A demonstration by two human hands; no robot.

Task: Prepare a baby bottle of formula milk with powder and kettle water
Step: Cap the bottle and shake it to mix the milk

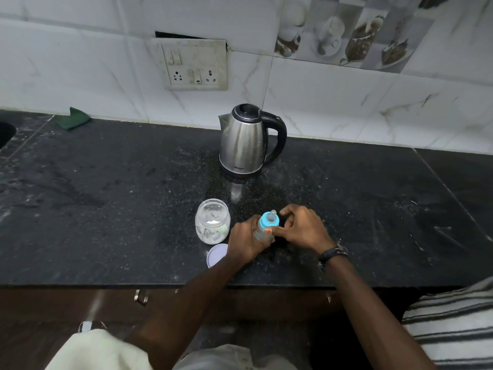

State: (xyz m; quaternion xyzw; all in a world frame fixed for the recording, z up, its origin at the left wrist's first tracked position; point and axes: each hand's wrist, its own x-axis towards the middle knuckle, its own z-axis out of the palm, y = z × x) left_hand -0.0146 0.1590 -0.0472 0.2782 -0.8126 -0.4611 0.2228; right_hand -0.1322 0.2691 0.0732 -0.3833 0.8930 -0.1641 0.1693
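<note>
A small baby bottle (262,233) with a blue screw cap (269,221) and a clear teat stands on the black counter (106,209). My left hand (246,240) is wrapped around the bottle's body. My right hand (301,227) has its fingers curled around the blue cap. To the left stands an open clear jar (212,221) with white powder at its bottom. Its pale lilac lid (216,255) lies flat in front of it. A steel electric kettle (246,141) with a black handle and shut lid stands behind, near the wall.
A wall socket plate (196,65) is set in the tiled wall above the kettle. A green cloth (73,118) lies at the counter's back left, near a sink's edge (5,132). Drawer handles (141,297) show below the counter's front edge.
</note>
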